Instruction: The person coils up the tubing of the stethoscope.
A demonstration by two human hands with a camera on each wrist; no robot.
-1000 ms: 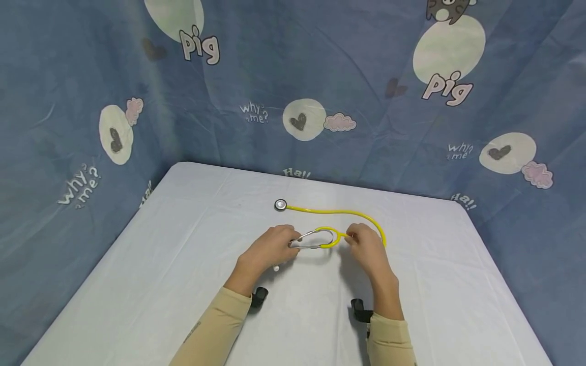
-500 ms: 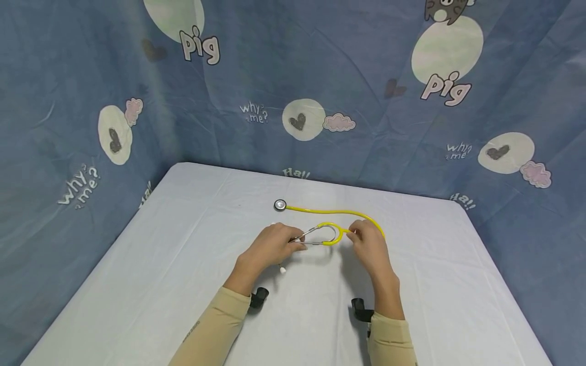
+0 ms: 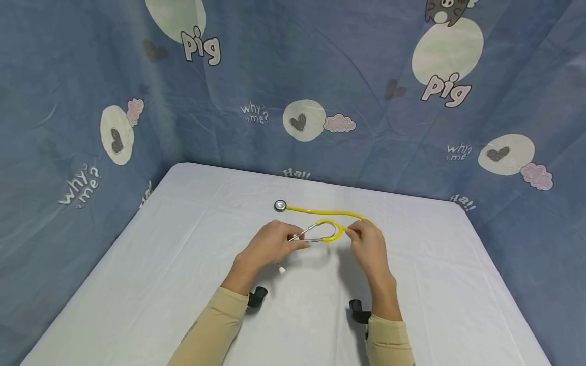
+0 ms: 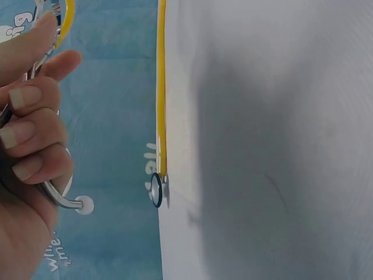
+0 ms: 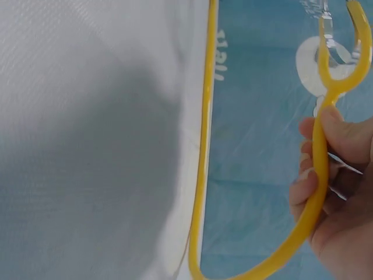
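A stethoscope with yellow tubing [image 3: 316, 212] and metal ear tubes stretches between both hands. My left hand [image 3: 271, 244] grips the metal ear tubes, its fingers curled round them in the left wrist view; a white eartip [image 4: 84, 205] pokes out below the little finger. With thumb and fingers, my right hand [image 3: 368, 246] pinches the yellow tube just below its Y-shaped fork [image 5: 338, 84]. From there the tube loops down and back along the table to the round chest piece [image 3: 280, 205], which lies near the far side.
A white cloth covers the table [image 3: 439, 284]. Blue printed fabric [image 3: 375, 142] hangs behind it and along its sides. Black wrist mounts [image 3: 258, 296] show under both forearms, and the hands cast shadows on the cloth.
Both hands have lifted slightly, and the stethoscope's fork has risen and shifted a little to the right. The eartip under my left hand has moved slightly right. The chest piece has stayed put.
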